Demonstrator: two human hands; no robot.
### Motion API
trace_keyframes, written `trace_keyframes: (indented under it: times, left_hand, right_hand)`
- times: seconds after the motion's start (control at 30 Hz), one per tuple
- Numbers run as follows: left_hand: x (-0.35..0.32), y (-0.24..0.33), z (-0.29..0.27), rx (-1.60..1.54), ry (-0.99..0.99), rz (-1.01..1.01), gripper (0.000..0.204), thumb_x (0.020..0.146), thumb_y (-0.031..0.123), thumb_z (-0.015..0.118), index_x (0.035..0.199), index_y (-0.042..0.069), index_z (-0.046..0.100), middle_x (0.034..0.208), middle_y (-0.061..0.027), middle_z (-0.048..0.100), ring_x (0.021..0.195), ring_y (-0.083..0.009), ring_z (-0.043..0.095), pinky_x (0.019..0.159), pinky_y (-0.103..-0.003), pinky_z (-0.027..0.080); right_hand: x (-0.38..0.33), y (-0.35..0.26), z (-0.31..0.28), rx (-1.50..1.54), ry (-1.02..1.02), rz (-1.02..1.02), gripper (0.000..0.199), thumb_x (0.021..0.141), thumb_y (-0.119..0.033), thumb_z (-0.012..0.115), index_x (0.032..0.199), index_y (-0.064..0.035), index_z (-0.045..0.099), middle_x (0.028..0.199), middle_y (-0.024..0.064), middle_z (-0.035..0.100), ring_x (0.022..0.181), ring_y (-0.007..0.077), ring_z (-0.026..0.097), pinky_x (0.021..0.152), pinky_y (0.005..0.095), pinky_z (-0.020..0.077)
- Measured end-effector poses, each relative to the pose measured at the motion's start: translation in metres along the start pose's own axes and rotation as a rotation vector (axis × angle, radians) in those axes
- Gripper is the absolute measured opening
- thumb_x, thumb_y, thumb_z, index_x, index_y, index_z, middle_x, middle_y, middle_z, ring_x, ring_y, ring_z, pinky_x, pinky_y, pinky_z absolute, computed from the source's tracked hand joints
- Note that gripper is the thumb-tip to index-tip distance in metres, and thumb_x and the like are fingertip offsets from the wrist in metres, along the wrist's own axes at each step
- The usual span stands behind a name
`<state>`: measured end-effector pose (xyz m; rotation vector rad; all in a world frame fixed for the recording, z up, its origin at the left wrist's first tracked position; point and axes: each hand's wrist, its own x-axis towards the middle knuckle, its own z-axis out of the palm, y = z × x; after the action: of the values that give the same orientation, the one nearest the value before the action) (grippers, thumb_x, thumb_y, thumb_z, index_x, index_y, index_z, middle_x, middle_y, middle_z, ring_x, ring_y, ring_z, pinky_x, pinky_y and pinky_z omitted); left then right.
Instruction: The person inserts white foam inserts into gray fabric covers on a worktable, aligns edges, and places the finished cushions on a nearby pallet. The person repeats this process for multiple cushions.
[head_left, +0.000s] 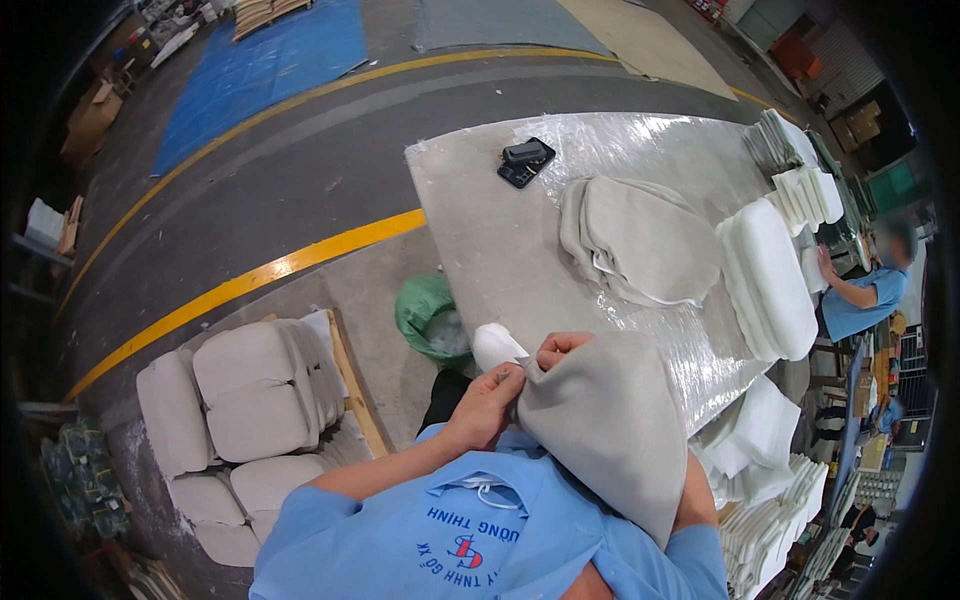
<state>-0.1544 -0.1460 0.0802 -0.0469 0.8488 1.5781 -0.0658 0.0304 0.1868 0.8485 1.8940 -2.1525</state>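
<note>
Head view, looking down at a person in a blue shirt standing at the near end of a long counter (480, 220) wrapped in shiny plastic film. Both hands meet at centre frame, just above the chest. A grey fabric cover (610, 420) hangs from them, its long axis running from the hands down toward the lower right, draped over the right forearm. A white foam pad (496, 345) pokes out of the cover's top left opening, right at the fingertips. The left hand (487, 405) pinches the cover's edge at that opening, fingers closed on the cloth. The right hand (560, 348) curls over the top edge from behind, also gripping fabric; its fingers are partly hidden. Both hands are equally close to the opening. Further up the counter lie a stack of grey covers (640, 240), a stack of white pads (770, 280), and a black calculator (525, 160). Finished cushions (240, 400) sit lower left on the floor.
</note>
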Motion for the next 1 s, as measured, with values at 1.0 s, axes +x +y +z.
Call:
trace_keyframes:
  times: [1.0]
  left_hand:
    - [0.134,0.035,-0.13,1.155,-0.08,0.565,0.069,0.087,0.001,0.074,0.151,0.006,0.049,0.143,-0.015,0.06,0.135,-0.0263,0.055,0.114,-0.037,0.044]
  right_hand:
    - [0.091,0.12,-0.08,-0.516,0.251,-0.04,0.041,0.1,-0.032,0.066,0.13,-0.0044,0.068,0.123,0.0166,0.073,0.11,0.0291,0.071,0.096,0.0401,0.0548]
